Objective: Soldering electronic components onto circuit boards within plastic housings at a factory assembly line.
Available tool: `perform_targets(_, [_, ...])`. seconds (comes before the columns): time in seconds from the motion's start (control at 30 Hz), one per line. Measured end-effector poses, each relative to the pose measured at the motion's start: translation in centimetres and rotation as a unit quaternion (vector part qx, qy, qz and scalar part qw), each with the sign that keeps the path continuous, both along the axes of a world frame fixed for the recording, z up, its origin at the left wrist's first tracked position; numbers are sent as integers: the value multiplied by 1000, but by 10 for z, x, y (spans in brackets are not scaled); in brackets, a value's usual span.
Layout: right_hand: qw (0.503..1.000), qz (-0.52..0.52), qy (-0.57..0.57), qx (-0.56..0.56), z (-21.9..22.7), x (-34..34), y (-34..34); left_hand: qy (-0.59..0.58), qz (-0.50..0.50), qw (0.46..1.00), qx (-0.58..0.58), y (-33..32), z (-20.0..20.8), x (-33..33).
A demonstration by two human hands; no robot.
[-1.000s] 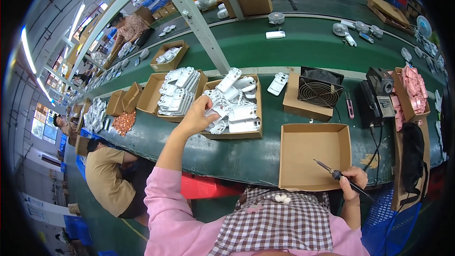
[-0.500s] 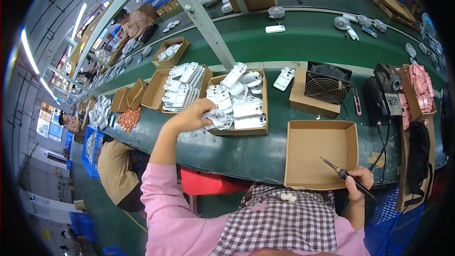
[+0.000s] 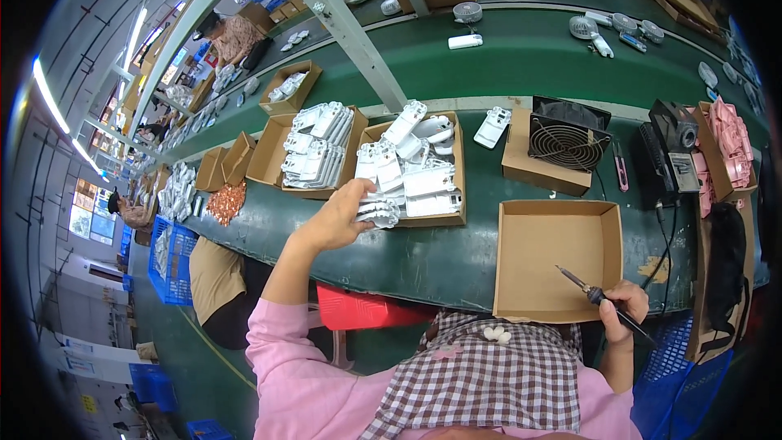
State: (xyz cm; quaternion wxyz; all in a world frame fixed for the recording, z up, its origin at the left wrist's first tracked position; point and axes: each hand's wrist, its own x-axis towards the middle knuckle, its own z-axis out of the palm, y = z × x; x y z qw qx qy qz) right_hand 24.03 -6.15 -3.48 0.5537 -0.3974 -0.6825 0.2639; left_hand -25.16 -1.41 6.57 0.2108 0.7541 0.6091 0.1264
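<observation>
My left hand [image 3: 336,216] is closed round a white plastic fan part [image 3: 378,212] with a rounded, ribbed end, at the front left corner of a cardboard box [image 3: 463,210]. That box is heaped with white plastic casings [image 3: 428,181]. My right hand [image 3: 623,307] grips the dark handle of a soldering iron [image 3: 588,288]. The iron's tip points up and left over a shallow open cardboard box [image 3: 507,265] at the bench's front edge, whose brown inside holds nothing visible.
Stacked white casings fill another box [image 3: 269,155] to the left, near a pile of small copper-coloured parts [image 3: 226,204]. Behind the shallow box stands a black fan [image 3: 568,140]; right of it are a soldering station [image 3: 664,167] and pink parts [image 3: 729,143]. A conveyor [image 3: 538,73] runs behind.
The left hand and the white part have shifted slightly right and down, beside the box. The right hand holds the soldering iron nearly still. The whole view has turned a little.
</observation>
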Motion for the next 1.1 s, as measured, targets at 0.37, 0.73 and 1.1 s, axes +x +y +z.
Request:
perform_targets(0.37, [1000, 4, 16, 8, 7, -5, 0, -321, 268, 899, -131, 57, -22, 17])
perform_targets(0.73, [1000, 8, 17, 10, 5, -3, 2, -168, 257, 951, 21, 65, -61, 20])
perform_targets(1.1, [999, 22, 21, 16, 14, -5, 7, -394, 287, 853, -188, 64, -9, 35])
